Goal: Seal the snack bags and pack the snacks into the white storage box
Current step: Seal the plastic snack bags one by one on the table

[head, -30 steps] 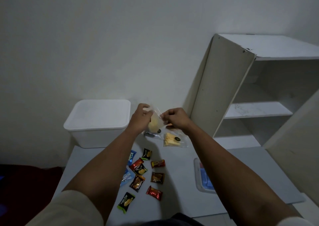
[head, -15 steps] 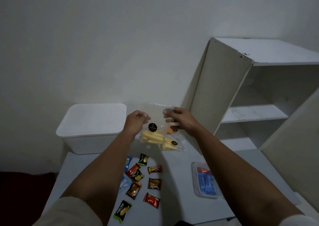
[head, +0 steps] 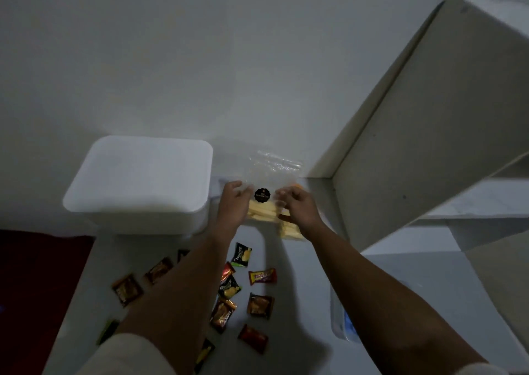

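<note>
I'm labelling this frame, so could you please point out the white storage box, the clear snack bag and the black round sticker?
white storage box (head: 137, 174), head view, lid top.
clear snack bag (head: 272, 171), head view, empty upper part.
black round sticker (head: 262, 195), head view, centre.

Clear snack bag (head: 269, 174) upright beside lidded white storage box (head: 137, 174)

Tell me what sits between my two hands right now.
The clear plastic snack bag of pale yellow sticks, black round sticker facing up, held between left hand and right hand, per head view.

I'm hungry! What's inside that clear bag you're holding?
Pale yellow sticks sit low in the clear bag, under a round black sticker. Both hands cover its sides.
</note>
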Demonstrator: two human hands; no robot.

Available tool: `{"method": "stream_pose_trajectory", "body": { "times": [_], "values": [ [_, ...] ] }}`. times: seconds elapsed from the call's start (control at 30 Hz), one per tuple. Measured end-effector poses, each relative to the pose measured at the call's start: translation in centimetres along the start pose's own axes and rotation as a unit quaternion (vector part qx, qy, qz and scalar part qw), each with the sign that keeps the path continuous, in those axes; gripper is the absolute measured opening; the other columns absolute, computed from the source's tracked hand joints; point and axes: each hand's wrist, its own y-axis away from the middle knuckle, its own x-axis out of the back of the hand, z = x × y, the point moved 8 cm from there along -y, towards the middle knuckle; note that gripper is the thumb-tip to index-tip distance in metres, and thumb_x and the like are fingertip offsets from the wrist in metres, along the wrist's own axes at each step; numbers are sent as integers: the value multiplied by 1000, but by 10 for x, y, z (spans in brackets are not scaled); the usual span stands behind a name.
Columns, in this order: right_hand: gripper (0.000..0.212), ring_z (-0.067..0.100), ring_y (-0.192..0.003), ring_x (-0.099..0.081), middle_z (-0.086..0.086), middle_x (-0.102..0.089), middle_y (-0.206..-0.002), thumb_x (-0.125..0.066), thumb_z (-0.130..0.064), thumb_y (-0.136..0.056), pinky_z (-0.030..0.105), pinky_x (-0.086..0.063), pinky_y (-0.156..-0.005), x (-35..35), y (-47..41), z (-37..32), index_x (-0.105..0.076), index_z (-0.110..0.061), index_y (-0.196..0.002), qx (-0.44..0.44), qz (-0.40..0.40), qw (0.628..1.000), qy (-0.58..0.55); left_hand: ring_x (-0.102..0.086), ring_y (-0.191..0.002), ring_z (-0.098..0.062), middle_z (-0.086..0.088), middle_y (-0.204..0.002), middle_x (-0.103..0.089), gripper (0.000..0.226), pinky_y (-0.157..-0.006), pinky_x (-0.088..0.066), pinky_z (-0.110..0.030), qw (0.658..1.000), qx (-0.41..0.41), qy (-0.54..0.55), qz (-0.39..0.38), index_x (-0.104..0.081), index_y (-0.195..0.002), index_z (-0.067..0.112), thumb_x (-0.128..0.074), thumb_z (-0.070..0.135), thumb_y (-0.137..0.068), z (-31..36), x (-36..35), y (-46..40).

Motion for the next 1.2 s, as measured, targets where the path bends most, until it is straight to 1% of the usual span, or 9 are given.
{"method": "stream_pose_trajectory", "body": {
  "times": [0.13,0.3,0.43,0.63,0.77,0.83,0.93,1.03,1.2],
  "values": [
    [18,32,-106,-68,9,-74,-106,-58,-21,-101,52,-58,-90,-17,-66,-4,-75,-18,-98,27,12,999,38,-61,-113,-27,-10,-136,-57,50,-98,-54,-45,997,58,14,54,-50,-139,17,-65,36,-95,-35,-3,-55],
    [27,31,-101,-68,-3,-72,-92,-57,-17,-101,55,-56,-93,-56,-143,-3,-74,-30,-84,58,-25,995,79,-53,-108,-18,0,-120,-52,46,-88,-44,-29,987,83,69,120,-49,-139,10,-65,21,-97,-54,-5,-108],
    [27,20,-83,-61,-4,-68,-81,-58,-13,-100,43,-54,-81,-86,-180,9,-71,-27,-81,50,-47,994,80,-59,-120,-34,-10,-130,-59,74,-101,-51,-54,974,102,101,173,-45,-138,22,-73,47,-75,-85,-5,-142],
    [17,12,-84,-65,-1,-73,-93,-61,-24,-98,31,-51,-79,-95,-193,22,-71,-11,-102,60,-24,987,145,-41,-142,-22,-5,-160,-36,89,-119,-35,-39,970,90,131,186,-19,-160,21,-72,26,-90,-78,-12,-153],
    [29,12,-102,-67,-1,-73,-118,-65,-25,-96,29,-54,-93,-63,-178,14,-68,-17,-124,75,39,973,215,-44,-140,-22,-6,-157,-40,76,-99,-35,-16,973,70,106,194,-27,-157,15,-68,15,-93,-74,-14,-145],
    [29,16,-98,-70,0,-73,-115,-63,-26,-97,31,-55,-90,-36,-164,10,-67,-16,-124,80,75,966,235,-46,-138,-23,-8,-156,-39,67,-91,-35,-11,980,70,48,180,-34,-154,13,-65,12,-95,-72,-16,-131],
    [22,19,-96,-70,1,-76,-105,-62,-24,-93,29,-54,-84,5,-142,14,-74,-16,-110,54,117,941,314,-43,-140,-28,-10,-156,-37,54,-103,-41,-30,984,31,-151,87,-46,-149,19,-61,19,-98,-77,-29,-118],
    [17,26,-87,-70,6,-75,-90,-61,-28,-90,28,-47,-68,32,-124,34,-73,-16,-89,-20,95,910,403,-33,-145,-35,-7,-162,-27,58,-112,-36,-44,940,-12,-335,-57,-43,-151,33,-58,29,-96,-93,-54,-109],
    [25,28,-82,-70,7,-72,-93,-60,-33,-85,34,-57,-70,53,-100,74,-66,-11,-95,-127,61,879,456,-33,-142,-35,-5,-159,-27,64,-110,-40,-50,906,-21,-409,-111,-34,-153,37,-58,37,-94,-109,-59,-100]
  ]
}}
